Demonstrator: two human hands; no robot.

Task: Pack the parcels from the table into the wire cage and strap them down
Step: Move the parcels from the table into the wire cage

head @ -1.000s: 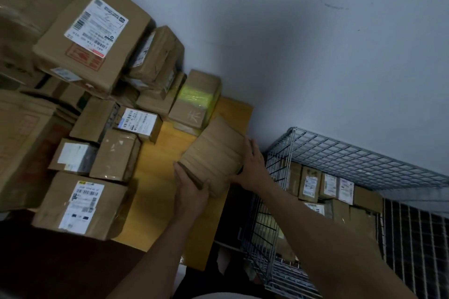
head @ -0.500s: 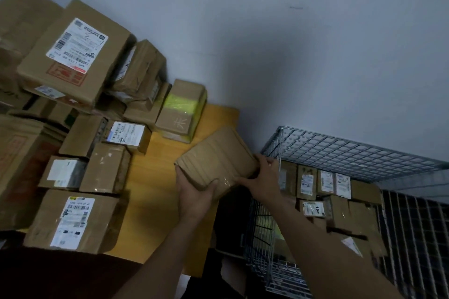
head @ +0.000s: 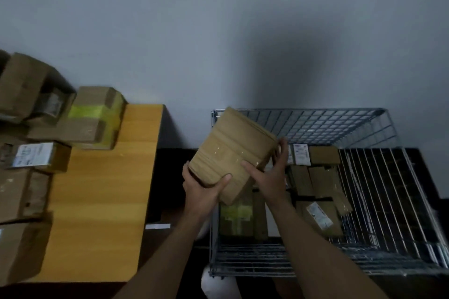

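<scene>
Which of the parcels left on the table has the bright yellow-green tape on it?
The parcel farthest right on the table, at its back edge; the rest there are plain brown cardboard or carry white labels.

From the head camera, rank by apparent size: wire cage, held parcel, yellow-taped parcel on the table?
1. wire cage
2. held parcel and yellow-taped parcel: they look alike, and the held one is nearer, so unranked.

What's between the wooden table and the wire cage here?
Head view: a dark gap between the table and the wire cage, holding a small white strip; the left forearm crosses it.
</scene>
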